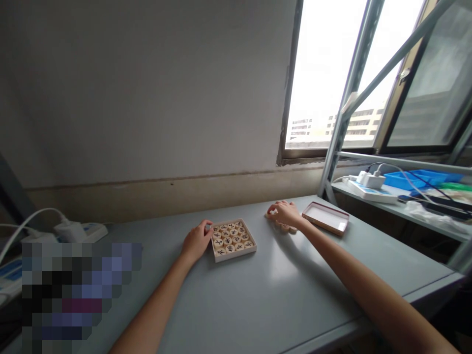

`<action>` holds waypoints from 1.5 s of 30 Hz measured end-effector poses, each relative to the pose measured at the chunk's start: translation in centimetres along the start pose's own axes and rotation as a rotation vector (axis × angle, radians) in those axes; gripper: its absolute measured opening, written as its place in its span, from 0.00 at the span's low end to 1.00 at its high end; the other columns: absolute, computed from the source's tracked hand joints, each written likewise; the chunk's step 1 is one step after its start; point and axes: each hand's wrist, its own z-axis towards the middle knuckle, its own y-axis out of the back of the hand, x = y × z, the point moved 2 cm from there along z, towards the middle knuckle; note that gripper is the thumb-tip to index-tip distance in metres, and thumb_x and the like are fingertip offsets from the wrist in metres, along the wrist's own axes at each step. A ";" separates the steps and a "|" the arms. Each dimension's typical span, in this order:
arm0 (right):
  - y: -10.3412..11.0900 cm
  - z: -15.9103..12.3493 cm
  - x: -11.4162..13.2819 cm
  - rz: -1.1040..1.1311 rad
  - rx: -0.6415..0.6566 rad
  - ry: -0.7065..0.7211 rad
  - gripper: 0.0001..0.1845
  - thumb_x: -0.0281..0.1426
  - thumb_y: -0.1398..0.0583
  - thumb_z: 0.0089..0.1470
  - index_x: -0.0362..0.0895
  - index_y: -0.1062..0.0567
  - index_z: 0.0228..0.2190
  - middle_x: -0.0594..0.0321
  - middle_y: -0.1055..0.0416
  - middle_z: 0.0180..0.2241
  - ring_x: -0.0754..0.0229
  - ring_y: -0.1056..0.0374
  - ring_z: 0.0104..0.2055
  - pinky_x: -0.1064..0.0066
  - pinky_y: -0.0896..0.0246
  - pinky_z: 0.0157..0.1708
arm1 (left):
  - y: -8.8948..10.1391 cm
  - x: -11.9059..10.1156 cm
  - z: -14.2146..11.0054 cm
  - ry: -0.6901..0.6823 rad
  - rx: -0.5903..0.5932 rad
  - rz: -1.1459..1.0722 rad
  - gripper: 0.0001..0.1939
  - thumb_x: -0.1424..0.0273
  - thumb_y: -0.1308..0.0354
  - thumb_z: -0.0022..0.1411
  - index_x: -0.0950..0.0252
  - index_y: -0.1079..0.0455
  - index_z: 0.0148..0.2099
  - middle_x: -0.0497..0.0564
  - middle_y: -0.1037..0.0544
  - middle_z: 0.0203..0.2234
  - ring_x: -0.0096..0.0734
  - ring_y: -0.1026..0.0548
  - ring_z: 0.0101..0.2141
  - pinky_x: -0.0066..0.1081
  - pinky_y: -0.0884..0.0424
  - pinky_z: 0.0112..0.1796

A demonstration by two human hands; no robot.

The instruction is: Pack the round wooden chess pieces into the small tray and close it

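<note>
A small square box [233, 239] filled with several round wooden chess pieces sits on the grey table [280, 290]. My left hand [197, 241] rests against the box's left side, fingers curled on its edge. My right hand [284, 214] lies farther right, fingers bent down over a few loose wooden pieces [283, 227] on the table. The box's empty lid [326, 217] lies just right of that hand.
A power strip with a white cable [79, 230] lies at the table's back left. To the right, a metal shelf [398, 204] holds a white power strip, cables and a blue tray [420, 179]. A window is behind it, a wall ahead.
</note>
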 end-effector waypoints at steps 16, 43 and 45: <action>1.2 -1.9 11.0 0.398 -0.081 0.450 0.12 0.39 0.41 0.49 0.49 0.29 0.36 0.63 0.30 0.37 0.57 0.38 0.42 0.66 0.52 0.40 | -1.1 -0.9 -0.2 -0.061 0.116 -0.244 0.24 0.55 0.64 0.59 0.65 0.33 0.40 0.48 0.28 0.20 0.31 0.29 0.26 0.28 0.37 0.30; 1.2 -1.3 3.2 0.036 0.000 -0.007 0.09 0.26 0.45 0.50 0.42 0.24 0.28 0.53 0.27 0.30 0.53 0.32 0.35 0.67 0.45 0.34 | -1.4 -1.4 -0.4 0.026 0.098 -0.168 0.18 0.56 0.53 0.56 0.63 0.36 0.42 0.51 0.24 0.27 0.32 0.27 0.30 0.27 0.37 0.30; 1.4 -1.4 4.6 0.119 -0.038 0.073 0.10 0.31 0.45 0.52 0.45 0.24 0.32 0.58 0.27 0.33 0.57 0.33 0.37 0.70 0.45 0.35 | -1.4 -1.8 -0.5 0.057 0.059 -0.120 0.16 0.58 0.54 0.57 0.63 0.35 0.41 0.51 0.23 0.29 0.32 0.27 0.31 0.27 0.37 0.31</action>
